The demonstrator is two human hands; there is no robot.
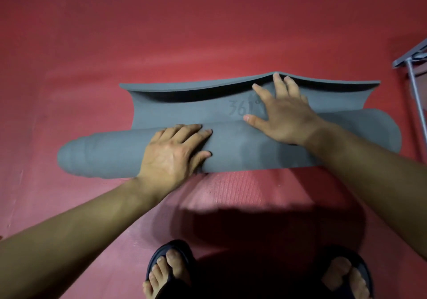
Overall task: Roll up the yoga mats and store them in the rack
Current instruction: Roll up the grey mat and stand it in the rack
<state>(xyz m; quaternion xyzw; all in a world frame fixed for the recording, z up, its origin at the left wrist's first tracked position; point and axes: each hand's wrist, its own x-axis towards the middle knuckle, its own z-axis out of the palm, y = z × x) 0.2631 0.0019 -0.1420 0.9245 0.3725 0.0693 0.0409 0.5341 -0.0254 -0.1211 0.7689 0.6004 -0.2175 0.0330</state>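
Head view | grey foam yoga mat point(231, 150), nearly rolled, at centre on red padded floor point(92, 44) | left hand point(173, 153) flat, pressing roll | right hand point(282, 113) spread toward curling tail point(184, 88) at 12 o'clock | advice: even pressure, ends flush; metal frame point(413, 67) at 3 o'clock.

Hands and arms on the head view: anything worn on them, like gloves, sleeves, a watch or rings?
Nothing worn shows. The left hand and right hand are bare, with no gloves, rings or watch. Both forearms are uncovered to the frame's edge; no sleeve shows.
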